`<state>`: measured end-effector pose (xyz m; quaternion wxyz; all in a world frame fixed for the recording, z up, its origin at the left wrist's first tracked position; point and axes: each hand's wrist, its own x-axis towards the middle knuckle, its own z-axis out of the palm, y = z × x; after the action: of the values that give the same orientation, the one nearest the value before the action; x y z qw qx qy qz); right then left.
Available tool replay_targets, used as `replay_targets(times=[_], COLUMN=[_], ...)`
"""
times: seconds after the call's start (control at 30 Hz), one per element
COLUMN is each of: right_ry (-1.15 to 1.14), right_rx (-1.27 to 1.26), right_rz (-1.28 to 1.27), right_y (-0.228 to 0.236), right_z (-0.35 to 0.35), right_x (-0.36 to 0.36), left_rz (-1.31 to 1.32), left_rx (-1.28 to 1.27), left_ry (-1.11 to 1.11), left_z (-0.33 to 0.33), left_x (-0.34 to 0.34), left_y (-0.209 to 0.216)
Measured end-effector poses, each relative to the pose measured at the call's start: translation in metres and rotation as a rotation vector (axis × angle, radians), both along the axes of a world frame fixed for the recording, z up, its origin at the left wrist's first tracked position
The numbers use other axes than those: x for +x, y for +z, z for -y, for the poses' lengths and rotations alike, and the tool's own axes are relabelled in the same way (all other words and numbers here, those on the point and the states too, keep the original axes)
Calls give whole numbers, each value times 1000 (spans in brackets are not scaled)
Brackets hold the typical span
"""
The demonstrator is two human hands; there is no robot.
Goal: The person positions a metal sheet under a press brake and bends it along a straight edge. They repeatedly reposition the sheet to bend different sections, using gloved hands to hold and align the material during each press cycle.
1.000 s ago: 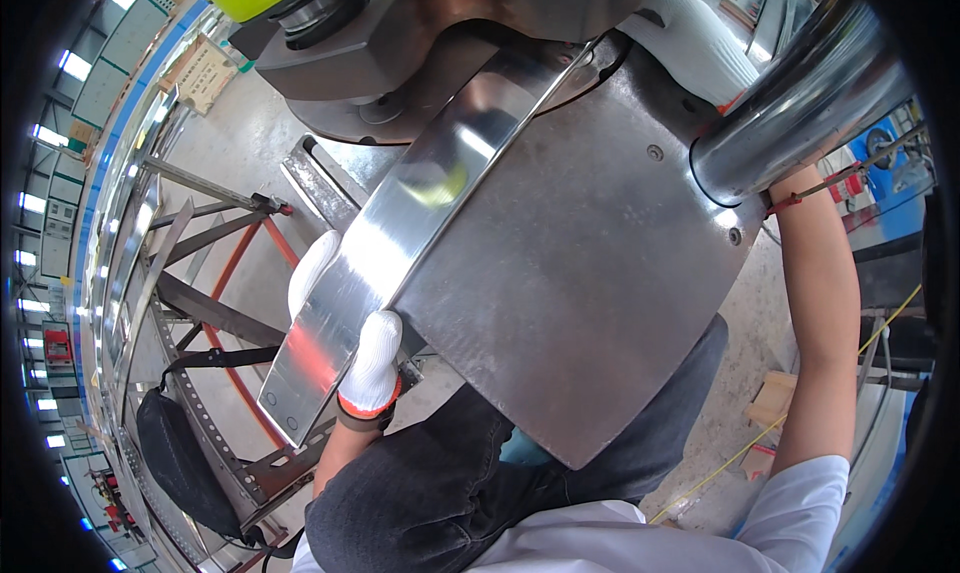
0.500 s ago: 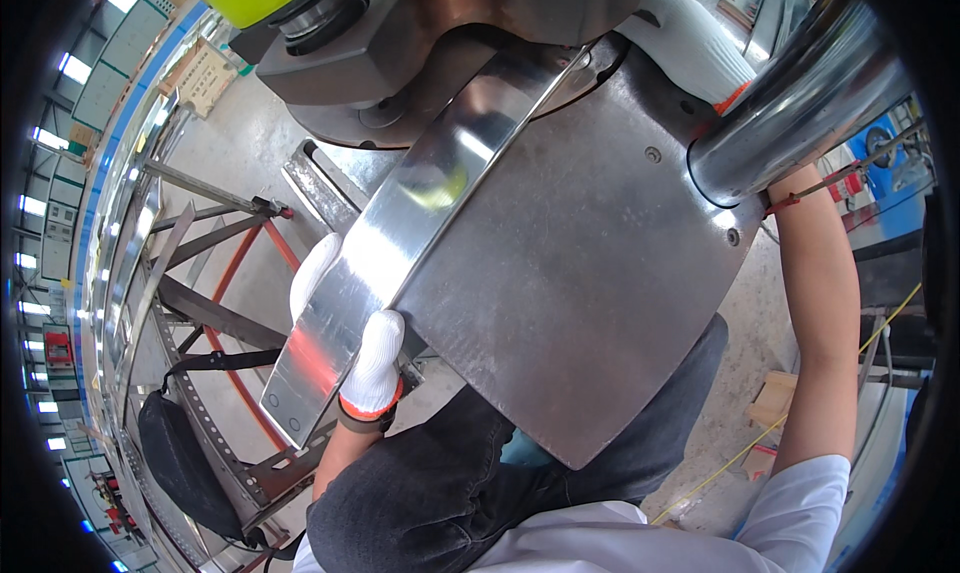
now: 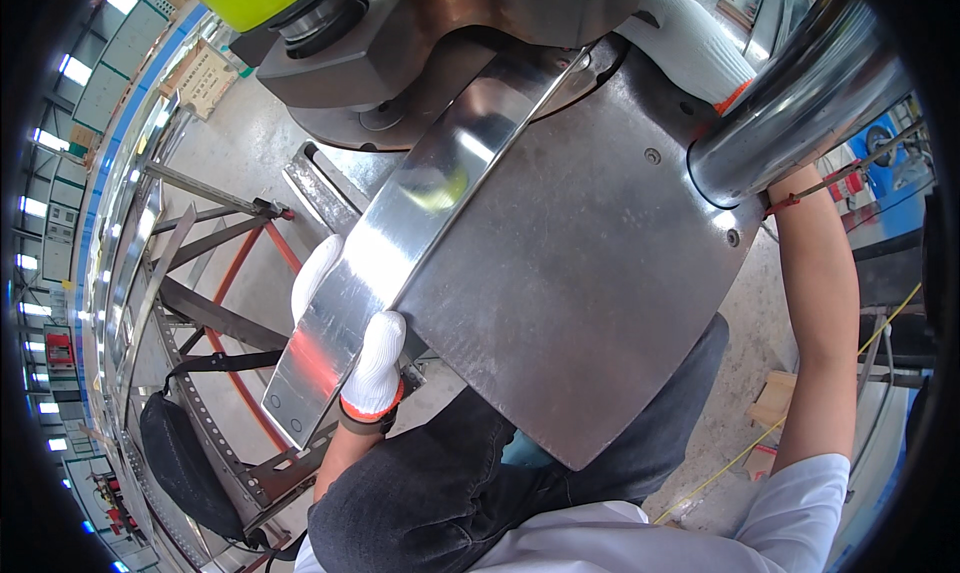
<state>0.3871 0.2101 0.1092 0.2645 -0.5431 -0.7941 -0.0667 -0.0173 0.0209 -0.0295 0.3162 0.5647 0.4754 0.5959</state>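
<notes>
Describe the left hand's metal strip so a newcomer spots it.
Find the broad, dull grey metal plate at the centre. Along its upper-left edge slants a long, shiny metal strip, held near its lower end by the white-gloved left hand. Unlike the plate, it is narrow and reflective.

Remotely I see a white, orange-cuffed left glove point(image 3: 376, 363), a silvery strip point(image 3: 395, 223) mirroring red and lime, a black bag point(image 3: 185, 463).

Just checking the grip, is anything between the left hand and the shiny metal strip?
Only the white glove on the left hand, which holds the strip near its lower end; nothing else visible stands between them.
</notes>
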Motion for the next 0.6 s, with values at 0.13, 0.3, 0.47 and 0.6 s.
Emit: replay_targets(times=[0.13,0.3,0.47,0.6], right_ry=[45,46,9,2], right_rx=[-3,-14,-42,0], right_rz=[-25,-65,-43,-16], right_y=[-6,-3,0,-2], right_z=[-6,-2,-2,-1], right_x=[-3,-1,-5,-3], left_rz=[-9,-7,-5,-6], left_rx=[-7,-7,-14,-19], left_ry=[22,16,22,12], left_z=[4,1,3,2], left_x=[-2,1,0,-1], left_y=[3,4,5,4])
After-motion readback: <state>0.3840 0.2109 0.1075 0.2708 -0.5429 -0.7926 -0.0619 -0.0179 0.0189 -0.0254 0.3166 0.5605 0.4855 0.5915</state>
